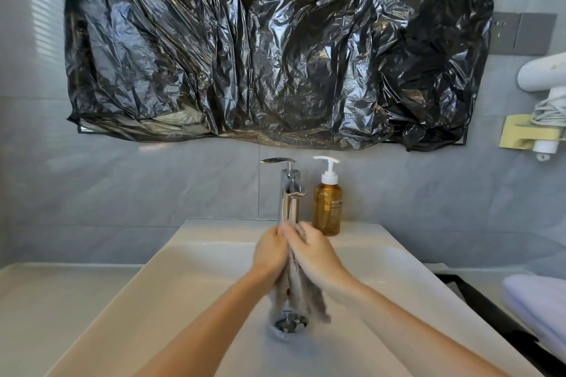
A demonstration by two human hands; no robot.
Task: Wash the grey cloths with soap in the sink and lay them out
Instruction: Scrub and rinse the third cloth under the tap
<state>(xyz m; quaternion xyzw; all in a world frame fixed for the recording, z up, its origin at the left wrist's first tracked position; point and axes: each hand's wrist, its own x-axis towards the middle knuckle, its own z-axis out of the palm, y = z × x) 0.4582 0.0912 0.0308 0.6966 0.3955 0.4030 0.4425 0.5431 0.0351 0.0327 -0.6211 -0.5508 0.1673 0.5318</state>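
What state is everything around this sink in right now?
grey cloth: bunched, hanging over the drain
left hand: grips the grey cloth
right hand: grips the grey cloth
soap bottle: upright, nearly full
faucet: flow unclear
black plastic: hung crumpled above the sink

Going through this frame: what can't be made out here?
Head view only.
Behind the black plastic sheet: hidden.
Top of the grey cloth: covered by the left hand and right hand; one or several, unclear.
Label on the soap bottle: too small past "BODY".
The white folded item: cut by right edge.
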